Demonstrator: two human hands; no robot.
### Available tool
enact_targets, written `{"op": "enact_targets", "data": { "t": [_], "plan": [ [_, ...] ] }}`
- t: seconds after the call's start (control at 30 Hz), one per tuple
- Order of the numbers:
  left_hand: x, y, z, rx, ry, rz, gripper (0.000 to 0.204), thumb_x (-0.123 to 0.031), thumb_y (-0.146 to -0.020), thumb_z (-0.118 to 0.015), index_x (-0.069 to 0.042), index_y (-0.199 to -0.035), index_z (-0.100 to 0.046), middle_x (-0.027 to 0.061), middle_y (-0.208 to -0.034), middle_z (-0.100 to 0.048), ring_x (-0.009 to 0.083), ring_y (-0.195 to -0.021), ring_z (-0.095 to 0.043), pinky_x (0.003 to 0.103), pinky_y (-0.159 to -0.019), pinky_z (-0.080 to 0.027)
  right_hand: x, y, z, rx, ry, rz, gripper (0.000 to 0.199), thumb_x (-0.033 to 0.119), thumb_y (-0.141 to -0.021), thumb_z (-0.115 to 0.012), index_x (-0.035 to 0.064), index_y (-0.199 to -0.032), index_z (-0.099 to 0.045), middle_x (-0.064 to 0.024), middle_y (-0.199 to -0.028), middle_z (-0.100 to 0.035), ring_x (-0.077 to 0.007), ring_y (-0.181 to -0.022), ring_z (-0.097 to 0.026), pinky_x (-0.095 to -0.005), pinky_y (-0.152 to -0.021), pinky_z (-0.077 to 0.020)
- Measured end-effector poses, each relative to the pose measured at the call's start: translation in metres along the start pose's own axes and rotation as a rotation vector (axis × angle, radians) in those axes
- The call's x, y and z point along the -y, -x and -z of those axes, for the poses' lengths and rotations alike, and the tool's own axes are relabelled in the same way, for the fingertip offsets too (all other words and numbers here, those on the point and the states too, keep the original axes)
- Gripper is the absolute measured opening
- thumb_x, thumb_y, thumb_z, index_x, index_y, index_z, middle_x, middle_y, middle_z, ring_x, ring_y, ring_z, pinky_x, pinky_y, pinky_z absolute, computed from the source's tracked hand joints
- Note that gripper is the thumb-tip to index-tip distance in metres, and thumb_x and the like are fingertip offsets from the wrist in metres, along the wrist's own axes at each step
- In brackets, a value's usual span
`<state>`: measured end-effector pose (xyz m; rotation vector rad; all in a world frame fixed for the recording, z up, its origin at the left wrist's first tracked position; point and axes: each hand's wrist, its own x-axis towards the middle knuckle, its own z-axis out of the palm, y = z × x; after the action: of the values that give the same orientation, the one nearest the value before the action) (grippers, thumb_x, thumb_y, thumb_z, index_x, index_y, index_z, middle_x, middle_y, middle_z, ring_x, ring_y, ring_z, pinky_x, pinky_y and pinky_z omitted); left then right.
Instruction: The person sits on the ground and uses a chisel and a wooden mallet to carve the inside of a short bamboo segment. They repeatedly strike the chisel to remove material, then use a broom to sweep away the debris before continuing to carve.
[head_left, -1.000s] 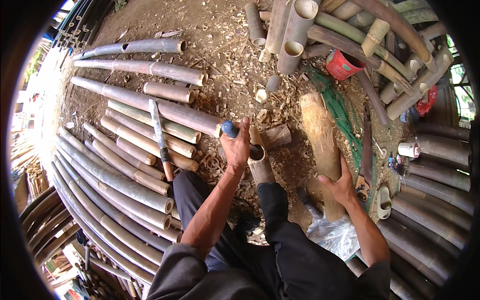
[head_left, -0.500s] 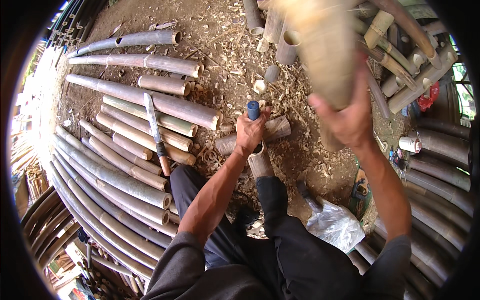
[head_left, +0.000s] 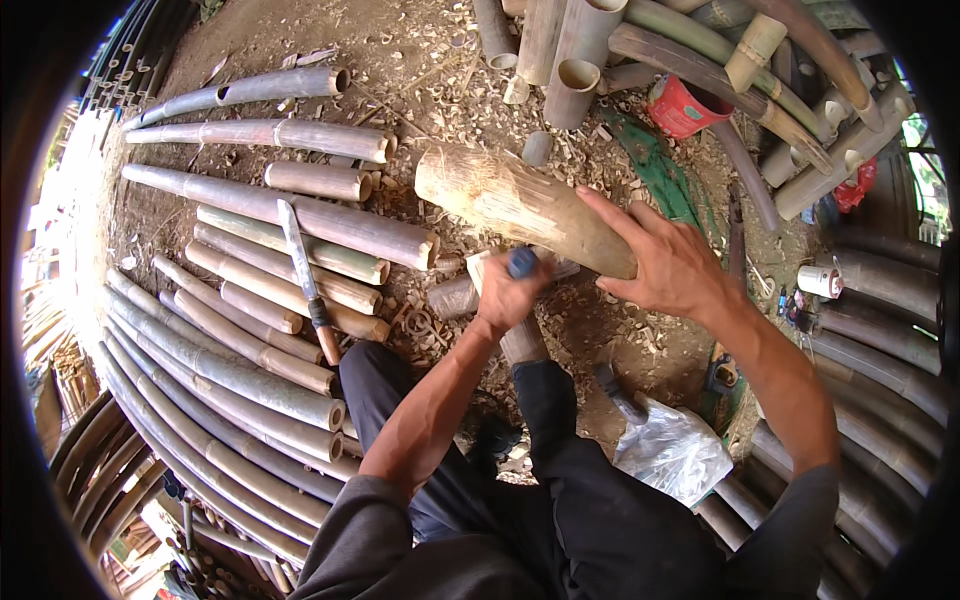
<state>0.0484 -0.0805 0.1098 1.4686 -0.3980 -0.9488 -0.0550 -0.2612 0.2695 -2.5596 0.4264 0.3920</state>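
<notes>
My left hand (head_left: 510,295) is closed around a blue-handled chisel (head_left: 522,262), blurred by motion; its blade is hidden. Below that fist, a short bamboo tube (head_left: 522,343) points away from me, its near part covered by my dark trouser leg. It meets a crosswise bamboo piece (head_left: 453,297) on the ground. In my right hand (head_left: 680,262) is the near right end of a thick wooden club (head_left: 520,205), its pale face worn and splintered. The club slants just beyond the chisel's top; whether they touch I cannot tell.
Bamboo lengths (head_left: 230,380) lie in rows on the left, with a long knife (head_left: 300,255) across them. More bamboo (head_left: 880,400) is stacked right. A red bucket (head_left: 685,108), a hatchet-like tool (head_left: 620,393) and a clear plastic bag (head_left: 675,455) are around me. Shavings litter the dirt.
The club in my right hand has come down from high at the upper right to beside the chisel, swinging left. My left hand still grips the chisel, now slightly tilted and lower.
</notes>
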Motion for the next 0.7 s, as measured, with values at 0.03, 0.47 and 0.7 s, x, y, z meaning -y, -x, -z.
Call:
{"op": "enact_targets", "data": {
  "t": [0.03,0.47,0.7],
  "plan": [
    [0.002,-0.004,0.001,0.161,-0.067,0.029,0.019,-0.02,-0.078,-0.072,-0.003,-0.074,-0.064,0.0013,-0.065,-0.061,0.0119,-0.056,-0.052,0.03,-0.055,-0.044,0.003,0.003,0.002,0.029,-0.079,-0.061,0.098,0.024,-0.071,-0.08,0.0241,-0.151,-0.024,-0.0212,-0.119,-0.055,-0.0382,-0.099,-0.061,-0.0456,-0.087,-0.0505],
    [-0.006,-0.015,0.025,-0.264,0.054,-0.059,0.018,-0.021,-0.093,-0.064,-0.007,-0.09,-0.053,-0.0017,-0.071,-0.051,0.0072,-0.062,-0.047,0.024,-0.058,-0.042,-0.016,-0.009,0.031,-0.577,-0.528,0.24,0.094,0.025,-0.076,-0.079,-0.0027,-0.147,-0.024,-0.0238,-0.141,-0.043,-0.0296,-0.126,-0.049,-0.0371,-0.105,-0.0395],
    [0.008,-0.004,0.025,-0.27,0.236,-0.057,0.015,-0.016,-0.091,-0.068,-0.006,-0.093,-0.057,-0.0056,-0.072,-0.052,0.0022,-0.066,-0.047,0.02,-0.058,-0.039,-0.001,-0.045,0.008,-0.396,-0.265,0.348,0.093,0.029,-0.073,-0.08,0.0037,-0.147,-0.028,-0.0184,-0.126,-0.051,-0.0301,-0.102,-0.061,-0.0403,-0.09,-0.0538]
  ]
}}
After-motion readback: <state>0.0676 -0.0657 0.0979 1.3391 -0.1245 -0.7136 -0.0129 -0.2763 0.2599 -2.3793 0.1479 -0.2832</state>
